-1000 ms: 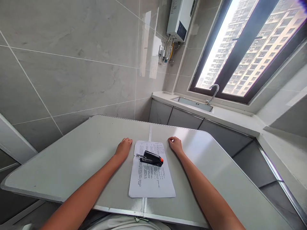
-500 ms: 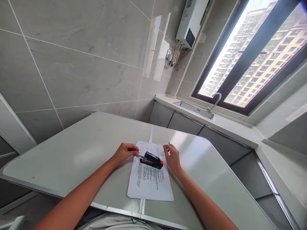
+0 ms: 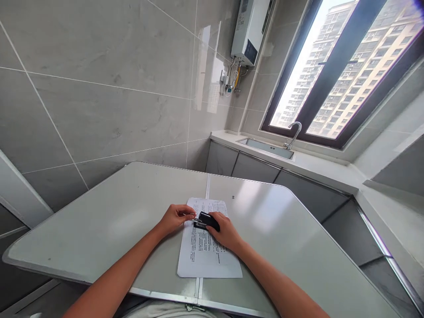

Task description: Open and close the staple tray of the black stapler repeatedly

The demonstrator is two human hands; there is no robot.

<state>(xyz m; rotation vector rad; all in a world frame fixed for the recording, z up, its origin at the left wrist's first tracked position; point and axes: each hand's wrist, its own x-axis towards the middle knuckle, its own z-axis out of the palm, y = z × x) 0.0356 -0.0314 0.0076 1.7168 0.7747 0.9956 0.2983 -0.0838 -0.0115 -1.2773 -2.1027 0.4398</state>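
A home kitchen in a high-rise flat. Large grey tiles (image 3: 99, 101) cover the wall, and a white gas water heater (image 3: 250, 28) hangs in the corner with pipes and hoses beneath it. Along the window (image 3: 334, 66) runs a pale countertop (image 3: 318, 161) with a steel sink (image 3: 266, 148) set into it, a curved tap (image 3: 293, 132) and grey cabinet doors (image 3: 241, 165) below. Tall apartment blocks show outside. A grey folding table (image 3: 115, 207) stands in the middle of the room
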